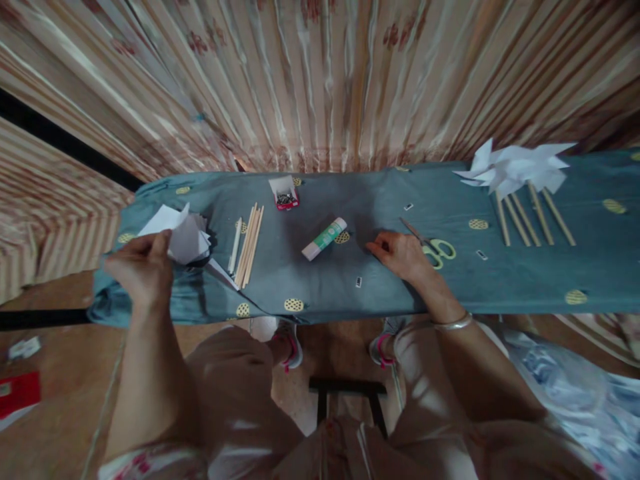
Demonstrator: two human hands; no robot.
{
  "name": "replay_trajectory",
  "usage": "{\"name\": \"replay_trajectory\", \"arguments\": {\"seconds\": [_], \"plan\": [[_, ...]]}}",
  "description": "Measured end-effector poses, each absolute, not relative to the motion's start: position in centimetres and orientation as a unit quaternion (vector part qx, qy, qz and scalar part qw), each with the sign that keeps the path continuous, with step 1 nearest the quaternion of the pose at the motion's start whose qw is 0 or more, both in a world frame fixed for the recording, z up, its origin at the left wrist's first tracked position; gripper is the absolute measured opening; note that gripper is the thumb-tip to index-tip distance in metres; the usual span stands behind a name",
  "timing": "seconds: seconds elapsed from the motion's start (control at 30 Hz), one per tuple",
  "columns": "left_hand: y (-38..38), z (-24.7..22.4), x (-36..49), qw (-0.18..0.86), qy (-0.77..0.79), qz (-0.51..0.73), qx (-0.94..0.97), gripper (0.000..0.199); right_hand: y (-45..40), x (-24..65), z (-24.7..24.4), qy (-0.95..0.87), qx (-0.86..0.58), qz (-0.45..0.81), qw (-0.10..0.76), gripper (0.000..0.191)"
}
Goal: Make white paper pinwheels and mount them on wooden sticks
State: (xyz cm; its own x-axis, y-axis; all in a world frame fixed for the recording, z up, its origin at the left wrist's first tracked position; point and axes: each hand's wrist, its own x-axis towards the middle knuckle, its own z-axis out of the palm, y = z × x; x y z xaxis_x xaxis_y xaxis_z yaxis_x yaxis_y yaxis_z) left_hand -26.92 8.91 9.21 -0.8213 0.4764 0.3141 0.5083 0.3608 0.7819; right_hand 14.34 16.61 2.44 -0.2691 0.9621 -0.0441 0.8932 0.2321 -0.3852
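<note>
At the left end of the table, my left hand pinches a sheet of white paper by its edge, at a pile of white paper pieces. My right hand rests on the cloth with its fingers curled in, and no object shows in it. Beside that hand lie scissors with yellow-green handles, their blades partly behind the hand. Between my hands, a green and white glue stick lies at a slant. Thin wooden sticks and a white pen-like stick lie right of the paper pile.
A small open red box of metal pins stands toward the back. Several white paper pinwheels on sticks lie at the right. The table has a grey-green cloth; a striped curtain hangs behind it. A clear plastic bag is at lower right.
</note>
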Motion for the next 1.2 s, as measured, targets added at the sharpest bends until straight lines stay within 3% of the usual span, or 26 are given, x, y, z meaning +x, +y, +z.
{"name": "replay_trajectory", "arguments": {"seconds": [0.17, 0.3, 0.43, 0.6, 0.73, 1.03, 1.2], "plan": [[8.7, 11.5, -22.0, 0.052, -0.709, -0.608, -0.354, 0.015, 16.5, 14.4, 2.7, -0.779, -0.593, 0.176, 0.103, 0.027], [8.5, 11.9, -15.8, -0.142, -0.647, -0.658, -0.358, 0.024, 16.2, 14.9, 3.5, -0.770, -0.587, 0.212, 0.129, 0.026], [8.3, 10.8, -11.2, -0.394, -0.639, -0.581, -0.315, 0.027, 16.0, 15.7, 4.5, -0.730, -0.580, 0.291, 0.217, 0.029], [8.6, 8.7, -8.7, -0.482, -0.635, -0.497, -0.343, 0.032, 15.6, 16.2, 5.2, -0.588, -0.489, 0.540, 0.352, 0.056], [9.3, 7.2, -6.7, -0.554, -0.600, -0.504, -0.283, 0.034, 15.2, 16.6, 5.4, -0.522, -0.450, 0.623, 0.370, 0.058], [9.3, 4.7, -3.0, -0.657, -0.561, -0.459, -0.209, 0.047, 15.5, 19.4, 3.5, -0.543, -0.432, 0.643, 0.324, 0.041], [9.1, 4.0, -2.6, -0.660, -0.562, -0.406, -0.290, 0.045, 15.5, 19.2, 2.4, -0.600, -0.470, 0.555, 0.334, 0.027]]}}
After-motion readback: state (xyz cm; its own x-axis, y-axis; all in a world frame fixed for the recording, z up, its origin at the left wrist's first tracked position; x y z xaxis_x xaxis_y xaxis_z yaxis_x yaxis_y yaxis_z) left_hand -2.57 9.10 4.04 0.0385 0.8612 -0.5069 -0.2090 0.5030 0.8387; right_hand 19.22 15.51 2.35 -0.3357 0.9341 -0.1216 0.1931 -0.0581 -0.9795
